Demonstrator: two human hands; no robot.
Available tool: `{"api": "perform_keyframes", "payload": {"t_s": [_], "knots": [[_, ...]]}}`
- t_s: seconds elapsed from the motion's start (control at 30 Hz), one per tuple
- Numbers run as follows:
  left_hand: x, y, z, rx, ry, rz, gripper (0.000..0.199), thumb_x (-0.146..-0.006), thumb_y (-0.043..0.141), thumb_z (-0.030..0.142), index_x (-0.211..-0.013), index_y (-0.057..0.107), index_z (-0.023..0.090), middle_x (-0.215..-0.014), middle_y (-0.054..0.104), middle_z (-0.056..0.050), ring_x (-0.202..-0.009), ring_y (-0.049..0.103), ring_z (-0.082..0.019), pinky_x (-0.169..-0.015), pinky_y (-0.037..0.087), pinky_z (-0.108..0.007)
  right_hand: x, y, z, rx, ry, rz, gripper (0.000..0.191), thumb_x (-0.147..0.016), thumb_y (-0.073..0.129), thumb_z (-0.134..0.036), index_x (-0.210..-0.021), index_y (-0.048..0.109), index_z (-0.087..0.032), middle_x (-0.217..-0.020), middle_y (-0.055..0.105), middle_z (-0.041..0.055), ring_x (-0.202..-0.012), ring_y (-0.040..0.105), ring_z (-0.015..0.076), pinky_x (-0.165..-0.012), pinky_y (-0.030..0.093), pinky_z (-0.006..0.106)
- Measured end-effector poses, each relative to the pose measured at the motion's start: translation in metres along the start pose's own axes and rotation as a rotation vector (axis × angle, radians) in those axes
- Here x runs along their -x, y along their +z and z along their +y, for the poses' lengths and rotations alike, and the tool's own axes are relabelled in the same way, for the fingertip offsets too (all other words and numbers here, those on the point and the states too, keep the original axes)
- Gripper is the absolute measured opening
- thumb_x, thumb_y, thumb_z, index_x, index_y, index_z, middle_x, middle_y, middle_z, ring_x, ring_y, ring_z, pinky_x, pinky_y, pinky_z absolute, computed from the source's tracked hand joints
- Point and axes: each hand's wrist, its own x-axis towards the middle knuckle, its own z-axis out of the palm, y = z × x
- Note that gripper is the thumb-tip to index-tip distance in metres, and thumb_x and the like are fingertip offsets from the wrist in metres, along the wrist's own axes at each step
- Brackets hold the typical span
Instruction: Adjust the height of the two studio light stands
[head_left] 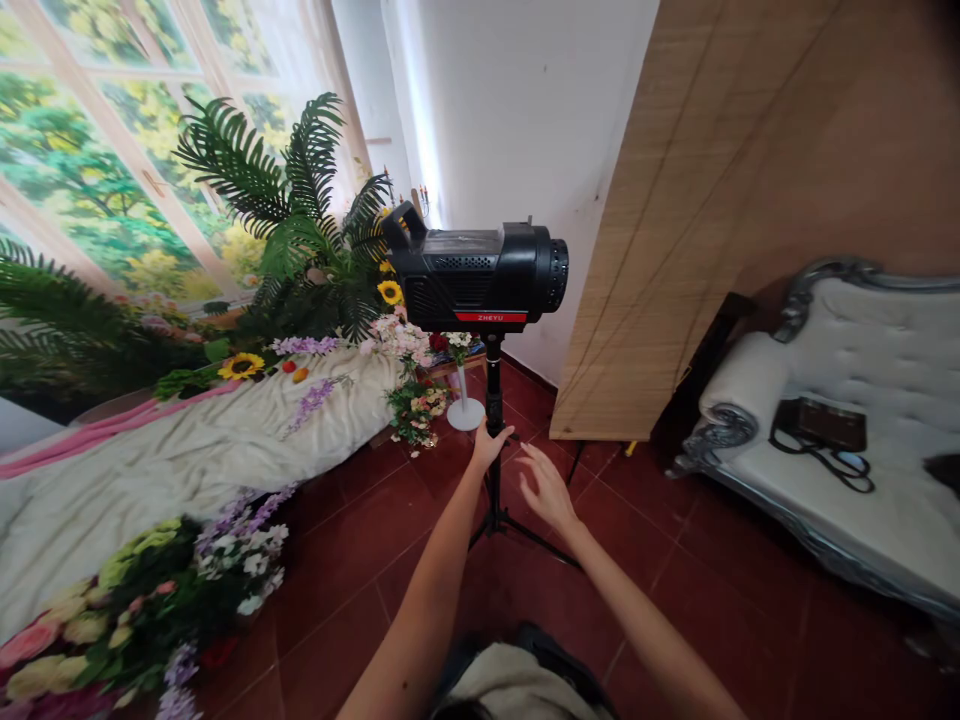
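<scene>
A black studio light (480, 275) with a red label strip is mounted on top of a black light stand (493, 380). My left hand (491, 443) is closed around the stand's pole, below the light. Just to the right of the pole, my right hand (547, 488) is held in the air with its fingers apart and nothing in it. Its fingertips are close to a small knob on the pole; I cannot tell whether they touch. Below my hands the stand's legs spread over the red tiled floor.
At left, a bed-like surface with a cream cloth (300, 425) carries sunflowers and fruit. Artificial flowers (172, 580) lie in front, palm fronds (289, 190) behind. A bamboo blind (637, 250) hangs to the right of the light. Farther right, a white tufted sofa (885, 510) holds a brown bag (832, 424).
</scene>
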Motion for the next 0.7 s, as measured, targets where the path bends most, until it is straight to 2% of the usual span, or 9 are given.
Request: {"api": "perform_keyframes", "payload": {"t_s": [0.1, 0.2, 0.4, 0.53, 0.7], "knots": [[-0.001, -0.001, 0.001, -0.045, 0.038, -0.023, 0.038, -0.062, 0.072, 0.043, -0.087, 0.057, 0.018, -0.08, 0.06, -0.002, -0.073, 0.058, -0.014, -0.076, 0.048, -0.029, 0.006, 0.005, 0.0, 0.108, -0.086, -0.089, 0.041, -0.083, 0.044, -0.016, -0.122, 0.051, -0.028, -0.145, 0.033, 0.0025, -0.136, 0.023, 0.0219, -0.113, 0.019, 0.051], [-0.003, -0.001, 0.001, -0.1, 0.068, -0.018, 0.036, -0.07, 0.063, 0.05, -0.084, 0.056, 0.017, -0.077, 0.058, -0.002, -0.072, 0.056, -0.014, -0.075, 0.046, -0.029, 0.0, 0.008, 0.001, 0.258, -0.131, -0.135, 0.05, -0.082, 0.039, -0.011, -0.13, 0.045, -0.026, -0.149, 0.024, 0.0014, -0.139, 0.015, 0.0203, -0.113, 0.016, 0.05], [-0.007, -0.001, -0.006, -0.133, 0.111, -0.014, 0.04, -0.071, 0.061, 0.052, -0.086, 0.056, 0.016, -0.081, 0.059, -0.003, -0.074, 0.055, -0.015, -0.077, 0.044, -0.029, -0.014, 0.007, 0.011, 0.593, -0.227, -0.211, 0.068, -0.078, 0.038, -0.006, -0.143, 0.024, -0.018, -0.152, 0.016, 0.0047, -0.14, 0.009, 0.0189, -0.114, 0.012, 0.047], [-0.009, -0.001, -0.009, -0.116, 0.131, -0.006, 0.038, -0.07, 0.063, 0.051, -0.084, 0.056, 0.017, -0.08, 0.059, -0.003, -0.075, 0.056, -0.015, -0.078, 0.044, -0.029, -0.018, 0.007, 0.018, 0.678, -0.262, -0.221, 0.074, -0.076, 0.041, -0.008, -0.145, 0.015, -0.015, -0.152, 0.012, 0.0063, -0.14, 0.008, 0.019, -0.115, 0.014, 0.043], [-0.008, -0.001, -0.006, -0.096, 0.135, -0.026, 0.035, -0.071, 0.063, 0.048, -0.083, 0.055, 0.017, -0.079, 0.059, -0.003, -0.073, 0.056, -0.014, -0.077, 0.045, -0.029, -0.024, 0.016, 0.017, 0.687, -0.208, -0.146, 0.075, -0.076, 0.041, -0.008, -0.145, 0.013, -0.01, -0.152, 0.006, 0.0085, -0.14, 0.005, 0.021, -0.115, 0.016, 0.042]]}}
